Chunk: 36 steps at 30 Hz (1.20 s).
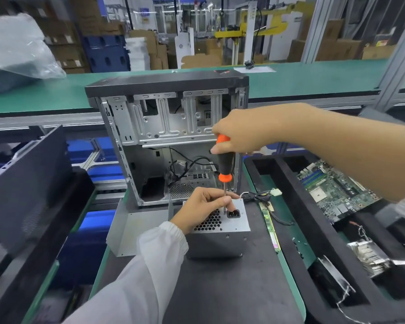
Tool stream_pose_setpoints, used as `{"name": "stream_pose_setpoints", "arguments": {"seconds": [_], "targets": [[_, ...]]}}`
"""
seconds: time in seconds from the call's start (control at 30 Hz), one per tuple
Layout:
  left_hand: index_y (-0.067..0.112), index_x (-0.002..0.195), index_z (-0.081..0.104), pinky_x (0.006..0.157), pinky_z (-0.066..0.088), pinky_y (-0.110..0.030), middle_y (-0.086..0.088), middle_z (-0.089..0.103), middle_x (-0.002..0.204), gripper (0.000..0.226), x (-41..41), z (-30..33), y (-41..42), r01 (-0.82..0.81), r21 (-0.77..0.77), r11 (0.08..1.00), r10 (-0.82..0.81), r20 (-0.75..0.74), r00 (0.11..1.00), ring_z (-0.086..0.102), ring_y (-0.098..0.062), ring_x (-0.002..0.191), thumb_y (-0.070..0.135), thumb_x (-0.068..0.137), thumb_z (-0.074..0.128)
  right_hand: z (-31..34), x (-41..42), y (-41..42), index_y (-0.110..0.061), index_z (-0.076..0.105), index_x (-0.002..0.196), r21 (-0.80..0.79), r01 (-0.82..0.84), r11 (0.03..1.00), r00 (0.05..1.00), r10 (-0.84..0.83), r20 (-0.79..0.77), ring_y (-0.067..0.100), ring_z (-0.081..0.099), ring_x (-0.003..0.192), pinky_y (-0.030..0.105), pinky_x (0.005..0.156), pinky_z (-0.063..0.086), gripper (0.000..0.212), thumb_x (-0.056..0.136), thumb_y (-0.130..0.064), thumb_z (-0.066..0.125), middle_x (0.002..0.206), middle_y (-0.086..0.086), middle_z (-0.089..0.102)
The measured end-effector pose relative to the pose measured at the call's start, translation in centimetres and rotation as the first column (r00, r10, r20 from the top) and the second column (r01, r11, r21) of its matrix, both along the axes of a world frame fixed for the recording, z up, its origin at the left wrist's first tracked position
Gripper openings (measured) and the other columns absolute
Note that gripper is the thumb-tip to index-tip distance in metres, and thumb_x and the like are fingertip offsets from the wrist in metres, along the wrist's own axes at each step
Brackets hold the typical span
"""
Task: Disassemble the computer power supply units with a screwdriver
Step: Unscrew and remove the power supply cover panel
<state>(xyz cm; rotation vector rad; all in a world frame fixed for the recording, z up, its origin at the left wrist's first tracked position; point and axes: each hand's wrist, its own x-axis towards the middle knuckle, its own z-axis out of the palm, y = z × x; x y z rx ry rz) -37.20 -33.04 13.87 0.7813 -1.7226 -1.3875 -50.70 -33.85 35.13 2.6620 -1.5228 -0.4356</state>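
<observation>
On dark worktop (232, 288): grey metal power supply box (220, 232), left-hand fingers (216, 198) pinching orange-black screwdriver (225, 160) shaft; right hand (241, 134) grips handle. Unscrewing; next, steady turning needed.

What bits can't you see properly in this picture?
All in the head view:
- Screw and screwdriver tip: too small, and the left hand pinching the shaft partly covers the spot.
- Power supply top: partly covered by the left hand.
- Screwdriver handle top: wrapped by the right hand.
- Black panel at left: blurred.
- Circuit board at right: partly behind the right forearm.
</observation>
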Motion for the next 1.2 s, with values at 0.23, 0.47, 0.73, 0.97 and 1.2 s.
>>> {"name": "stream_pose_setpoints", "arguments": {"seconds": [0.23, 0.47, 0.73, 0.97, 1.2], "targets": [[0.015, 0.082, 0.077, 0.082, 0.047, -0.013, -0.017, 0.073, 0.095, 0.026, 0.0, 0.1, 0.0, 0.024, 0.017, 1.000, -0.024, 0.001, 1.000, 0.069, -0.009, 0.098, 0.007, 0.096, 0.057, 1.0, -0.5, 1.0, -0.022, 0.052, 0.101, 0.259, 0.021, 0.966, 0.976, -0.076, 0.205, 0.008, 0.066, 0.047, 0.030, 0.057, 0.054, 0.048, 0.078, -0.063, 0.061, 0.073, -0.001, 0.063], [0.007, 0.085, 0.072, 0.068, 0.044, -0.003, -0.034, 0.066, 0.104, 0.024, 0.0, 0.4, -0.1, 0.047, -0.026, 0.999, -0.047, 0.018, 0.999, 0.064, 0.008, 0.071, 0.002, 0.098, 0.053, 0.1, 0.4, 0.6, -0.010, 0.055, 0.097, 0.002, -0.001, 1.000, 0.999, 0.001, 0.034, 0.015, 0.060, 0.046, 0.027, 0.050, 0.045, 0.026, 0.099, -0.035, 0.046, 0.066, 0.004, 0.061], [-0.002, 0.088, 0.073, 0.092, 0.047, -0.023, -0.021, 0.072, 0.097, 0.022, 0.2, -0.2, -0.7, 0.026, -0.014, 1.000, -0.026, 0.027, 0.999, 0.065, -0.014, 0.107, 0.008, 0.097, 0.056, 0.7, -0.1, 0.8, -0.012, 0.053, 0.094, 0.056, 0.122, 0.991, 0.990, -0.126, 0.062, 0.014, 0.064, 0.042, 0.029, 0.058, 0.054, 0.067, 0.077, -0.076, 0.047, 0.052, 0.003, 0.067], [0.009, 0.097, 0.076, 0.091, 0.049, -0.026, -0.008, 0.073, 0.085, 0.018, 0.1, -0.3, -0.7, 0.023, 0.016, 1.000, -0.023, 0.024, 0.999, 0.066, -0.014, 0.093, 0.006, 0.095, 0.058, 1.4, -0.4, 0.1, -0.026, 0.052, 0.106, 0.137, -0.038, 0.990, 0.996, 0.027, 0.080, 0.022, 0.063, 0.069, 0.036, 0.067, 0.052, 0.023, 0.087, -0.029, 0.067, 0.089, 0.004, 0.057], [-0.003, 0.095, 0.073, 0.091, 0.047, -0.021, 0.000, 0.074, 0.088, 0.018, 0.3, -0.6, -1.2, 0.037, -0.011, 0.999, -0.036, 0.035, 0.999, 0.066, -0.011, 0.100, 0.007, 0.096, 0.057, 0.9, 0.1, 0.4, -0.005, 0.059, 0.082, -0.001, 0.140, 0.990, 0.988, -0.140, -0.062, 0.015, 0.064, 0.043, 0.027, 0.061, 0.054, 0.071, 0.086, -0.072, 0.036, 0.051, 0.003, 0.067]]}}
